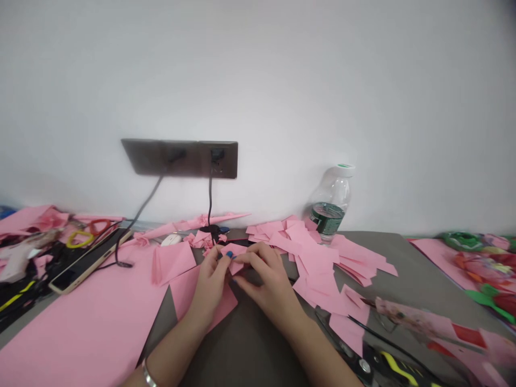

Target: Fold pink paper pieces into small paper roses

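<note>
Between my two hands, near the middle of the table, is a small piece of pink paper (pixel 234 252). My left hand (pixel 210 287) pinches its left side, and a blue-painted thumbnail shows on top. The fingers of my right hand (pixel 268 279) are closed on the paper's right edge, with the thumb below. Beneath my left hand lies a larger pink sheet (pixel 183 293) on the grey table. A folded stack of pink paper (pixel 173 263) sits just left of the hands. To the right, many cut pink paper pieces (pixel 316 266) are spread in an overlapping pile.
A plastic bottle (pixel 330 207) stands against the wall behind the pile. Cords run from a wall socket plate (pixel 181 158). At left are a phone (pixel 91 260) and a big pink sheet (pixel 92 317). Pliers (pixel 363 357) and a pink-wrapped tool (pixel 427 322) lie at right.
</note>
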`<state>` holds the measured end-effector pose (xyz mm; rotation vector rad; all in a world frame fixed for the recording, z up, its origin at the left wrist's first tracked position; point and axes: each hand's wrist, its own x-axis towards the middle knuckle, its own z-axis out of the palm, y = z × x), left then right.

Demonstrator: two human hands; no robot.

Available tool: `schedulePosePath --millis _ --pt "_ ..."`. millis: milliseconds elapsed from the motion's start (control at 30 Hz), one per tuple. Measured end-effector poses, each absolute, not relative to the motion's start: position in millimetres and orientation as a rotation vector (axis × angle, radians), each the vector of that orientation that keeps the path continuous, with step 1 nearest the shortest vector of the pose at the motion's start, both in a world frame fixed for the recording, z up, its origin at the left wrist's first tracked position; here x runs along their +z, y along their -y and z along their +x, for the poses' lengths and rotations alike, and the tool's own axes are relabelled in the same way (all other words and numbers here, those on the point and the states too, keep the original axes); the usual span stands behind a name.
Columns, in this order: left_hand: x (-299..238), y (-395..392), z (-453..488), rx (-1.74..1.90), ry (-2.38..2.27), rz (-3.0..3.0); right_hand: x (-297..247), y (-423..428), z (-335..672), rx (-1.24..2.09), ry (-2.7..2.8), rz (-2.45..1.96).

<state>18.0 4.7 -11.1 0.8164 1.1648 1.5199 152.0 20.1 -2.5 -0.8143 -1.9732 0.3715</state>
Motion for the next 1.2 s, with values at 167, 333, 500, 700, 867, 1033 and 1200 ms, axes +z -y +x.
schedulePosePath --millis 167,333,500,700,867,1033,1200 --pt "-12 -5 18 1.509 -1.094 0.756 -4 -22 153 0.368 1.956 -0.849" --pt "-16 -7 18 1.505 -1.053 0.690 -5 -24 155 0.379 1.880 -0.869" --pt "-12 -4 19 1.452 -1.009 0.729 -7 -26 155 0.495 1.784 -0.904" --pt "-7 -3 20 1.430 -1.030 0.795 -13 -28 157 0.704 1.669 -1.002" --pt "-9 -4 17 1.380 -1.064 0.878 -12 -29 155 0.838 1.606 -0.993" --pt "-11 -5 15 1.342 -1.083 0.914 -13 -31 155 0.956 1.508 -0.991" --pt "-10 -4 17 1.360 -1.049 0.835 -13 -32 156 0.950 1.510 -1.003"
